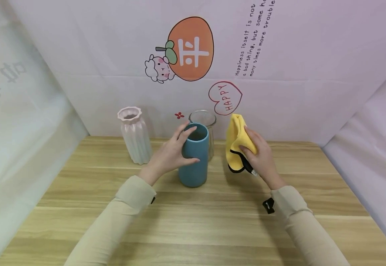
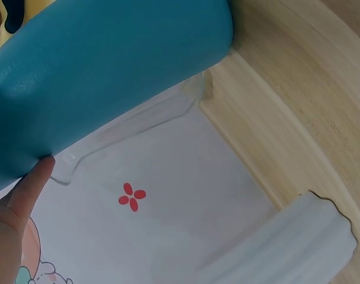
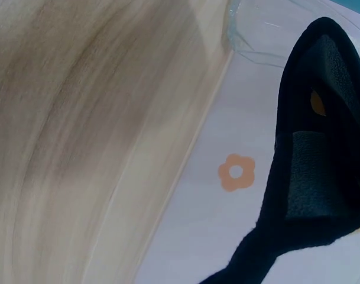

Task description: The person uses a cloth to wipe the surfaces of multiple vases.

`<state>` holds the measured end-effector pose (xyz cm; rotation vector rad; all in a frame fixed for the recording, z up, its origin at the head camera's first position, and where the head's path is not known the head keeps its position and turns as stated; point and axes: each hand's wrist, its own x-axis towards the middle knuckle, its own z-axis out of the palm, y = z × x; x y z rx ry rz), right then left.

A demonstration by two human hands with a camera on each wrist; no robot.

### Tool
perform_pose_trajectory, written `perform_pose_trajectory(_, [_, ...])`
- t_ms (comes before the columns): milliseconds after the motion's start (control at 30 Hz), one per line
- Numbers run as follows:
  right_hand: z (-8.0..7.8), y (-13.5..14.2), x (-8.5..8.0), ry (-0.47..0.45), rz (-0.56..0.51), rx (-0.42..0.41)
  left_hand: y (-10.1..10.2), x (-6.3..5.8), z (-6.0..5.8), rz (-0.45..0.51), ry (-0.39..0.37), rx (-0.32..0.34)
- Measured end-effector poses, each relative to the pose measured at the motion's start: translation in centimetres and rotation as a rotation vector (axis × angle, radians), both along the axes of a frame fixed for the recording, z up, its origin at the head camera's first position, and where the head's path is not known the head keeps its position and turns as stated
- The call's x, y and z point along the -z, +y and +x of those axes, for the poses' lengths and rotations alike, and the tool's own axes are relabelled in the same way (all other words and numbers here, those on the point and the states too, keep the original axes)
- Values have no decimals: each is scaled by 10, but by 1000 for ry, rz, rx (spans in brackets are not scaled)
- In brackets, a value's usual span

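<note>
A blue cylindrical vase (image 1: 194,171) stands on the wooden table, its open mouth facing up. My left hand (image 1: 173,152) grips its upper part, with the thumb across the front and the fingers at the rim. In the left wrist view, one fingertip touches the side of the blue vase (image 2: 109,71). To the right, my right hand (image 1: 261,154) holds a folded yellow cloth (image 1: 237,142) with black edging, pinched between thumb and fingers. The right wrist view shows the dark part of the cloth (image 3: 315,171) up close.
Right behind the blue vase stands a clear glass vase (image 1: 211,146), partly hidden. A fluted pink-and-white vase (image 1: 135,138) is at the left, near the back edge of the wooden table (image 1: 193,225). Printed white fabric (image 1: 113,48) hangs behind and at both sides.
</note>
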<state>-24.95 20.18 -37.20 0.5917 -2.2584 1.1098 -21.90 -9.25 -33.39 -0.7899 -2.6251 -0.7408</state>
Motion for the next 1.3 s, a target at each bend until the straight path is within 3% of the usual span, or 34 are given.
perform_pose_trajectory(367, [-5,8,5,-16,-2,38,14,0,0,31,-53,29])
perform_pose_trajectory(567, [-6,13,7,-32,-7,56,22,-2,-2,2,-88,29])
perform_pose_trajectory(833, [-6,17,4,-36,-13,76,28,-8,-6,-16,-173,103])
perform_pose_trajectory(1033, [-5,18,3,-32,-5,74,32,-9,-6,-16,-166,141])
perform_pose_trajectory(1300, [-4,21,1,-50,-17,83,37,-8,-5,-17,-132,139])
